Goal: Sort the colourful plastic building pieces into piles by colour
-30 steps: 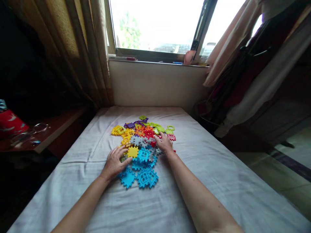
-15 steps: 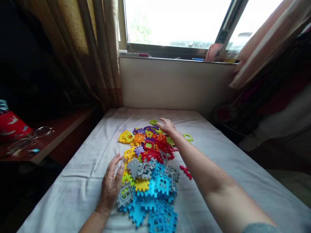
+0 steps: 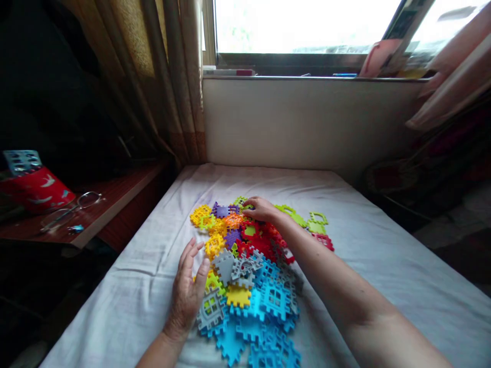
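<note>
A heap of interlocking plastic building tiles lies on the pale sheet. Light blue tiles point(image 3: 274, 301) are at its near end, with grey tiles point(image 3: 245, 266), red tiles point(image 3: 263, 243), orange and yellow pieces beyond. My right hand point(image 3: 261, 208) reaches over the far end, its fingers bent and apart around the edge of a lime green tile point(image 3: 241, 201), beside purple tiles point(image 3: 224, 209). Whether they grip it is not clear. My left hand point(image 3: 187, 291) rests at the left side of the heap, fingers spread, beside a grey window tile point(image 3: 210, 309), holding nothing.
Lime green tiles point(image 3: 316, 224) and a red tile point(image 3: 324, 241) lie right of the heap. To the left, a wooden desk point(image 3: 126, 191) holds a red container point(image 3: 38, 191) and eyeglasses point(image 3: 89, 199). A wall and window stand behind; a curtain point(image 3: 187, 102) hangs at left.
My right hand has come down and its fingers have bent onto the far tiles. More lime green and red tiles show right of the heap. The view has shifted; my left hand stays beside the heap.
</note>
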`<state>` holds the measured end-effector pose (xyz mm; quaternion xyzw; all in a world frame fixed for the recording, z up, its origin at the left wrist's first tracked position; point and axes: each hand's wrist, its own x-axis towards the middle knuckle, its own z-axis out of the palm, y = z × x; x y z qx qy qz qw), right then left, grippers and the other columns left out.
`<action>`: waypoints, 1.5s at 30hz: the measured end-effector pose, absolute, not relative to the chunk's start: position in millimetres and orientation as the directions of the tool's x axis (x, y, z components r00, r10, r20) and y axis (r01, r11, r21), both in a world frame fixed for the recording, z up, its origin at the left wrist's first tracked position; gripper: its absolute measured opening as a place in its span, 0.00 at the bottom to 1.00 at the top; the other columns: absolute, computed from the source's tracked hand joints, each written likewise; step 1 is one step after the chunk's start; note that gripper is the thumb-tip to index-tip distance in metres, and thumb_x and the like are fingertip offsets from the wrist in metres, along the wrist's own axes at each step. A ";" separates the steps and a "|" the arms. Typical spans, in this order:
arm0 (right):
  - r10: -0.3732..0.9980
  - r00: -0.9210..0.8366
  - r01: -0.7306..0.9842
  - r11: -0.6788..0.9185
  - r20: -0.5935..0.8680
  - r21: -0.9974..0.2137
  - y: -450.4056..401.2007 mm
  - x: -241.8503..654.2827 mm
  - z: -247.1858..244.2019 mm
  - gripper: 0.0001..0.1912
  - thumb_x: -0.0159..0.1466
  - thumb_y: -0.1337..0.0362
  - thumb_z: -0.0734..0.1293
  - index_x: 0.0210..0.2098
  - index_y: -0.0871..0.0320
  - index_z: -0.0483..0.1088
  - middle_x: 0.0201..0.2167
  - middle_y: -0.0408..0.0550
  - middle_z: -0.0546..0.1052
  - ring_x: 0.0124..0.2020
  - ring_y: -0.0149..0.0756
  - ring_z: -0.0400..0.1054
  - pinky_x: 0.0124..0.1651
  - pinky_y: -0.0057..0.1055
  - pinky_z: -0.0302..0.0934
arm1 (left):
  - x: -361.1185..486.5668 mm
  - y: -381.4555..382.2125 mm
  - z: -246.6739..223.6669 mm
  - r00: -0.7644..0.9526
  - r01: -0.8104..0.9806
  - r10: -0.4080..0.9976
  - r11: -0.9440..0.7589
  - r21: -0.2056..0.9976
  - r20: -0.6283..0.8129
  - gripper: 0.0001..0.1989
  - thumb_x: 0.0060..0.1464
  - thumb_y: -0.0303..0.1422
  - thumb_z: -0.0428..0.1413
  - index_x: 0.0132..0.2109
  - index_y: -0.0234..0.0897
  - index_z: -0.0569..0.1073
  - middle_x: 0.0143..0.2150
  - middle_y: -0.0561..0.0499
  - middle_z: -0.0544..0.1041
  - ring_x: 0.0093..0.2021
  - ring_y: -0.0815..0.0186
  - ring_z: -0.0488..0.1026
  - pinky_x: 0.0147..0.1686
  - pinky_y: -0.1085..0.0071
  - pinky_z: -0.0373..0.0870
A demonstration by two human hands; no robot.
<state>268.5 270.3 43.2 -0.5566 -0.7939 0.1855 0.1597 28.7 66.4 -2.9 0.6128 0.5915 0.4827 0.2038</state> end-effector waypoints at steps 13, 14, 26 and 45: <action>0.880 -0.398 0.709 0.475 0.260 -0.521 138.2 298.4 76.3 0.16 0.66 0.57 0.67 0.51 0.51 0.77 0.52 0.47 0.79 0.53 0.40 0.73 0.58 0.36 0.64 | 29.2 73.8 -7.1 -0.144 0.535 0.909 -0.260 0.804 0.390 0.24 0.65 0.47 0.46 0.61 0.40 0.67 0.69 0.42 0.62 0.72 0.55 0.56 0.70 0.55 0.57; 0.950 -0.187 0.795 0.297 0.252 -0.529 144.0 318.0 76.0 0.15 0.67 0.58 0.66 0.51 0.51 0.78 0.52 0.48 0.79 0.55 0.40 0.72 0.60 0.35 0.63 | 29.1 74.0 -7.5 -0.139 0.531 0.909 -0.267 0.804 0.393 0.24 0.65 0.48 0.46 0.61 0.40 0.67 0.70 0.42 0.61 0.72 0.55 0.56 0.70 0.55 0.57; 0.950 0.256 0.854 -0.137 0.177 -0.502 132.7 337.5 9.8 0.26 0.67 0.47 0.62 0.59 0.51 0.72 0.59 0.55 0.73 0.62 0.49 0.64 0.65 0.47 0.57 | 43.3 72.2 -8.0 0.028 0.706 0.909 -0.313 0.636 0.416 0.36 0.57 0.51 0.56 0.68 0.42 0.61 0.74 0.40 0.49 0.72 0.48 0.53 0.68 0.50 0.59; 0.986 -0.017 0.306 0.164 0.167 -0.938 108.5 253.2 78.5 0.24 0.64 0.51 0.67 0.56 0.55 0.73 0.54 0.51 0.78 0.55 0.40 0.72 0.60 0.38 0.64 | 70.7 73.4 68.3 0.148 -0.018 0.982 -0.113 0.993 0.114 0.42 0.49 0.55 0.61 0.65 0.40 0.65 0.61 0.41 0.73 0.61 0.52 0.70 0.60 0.56 0.67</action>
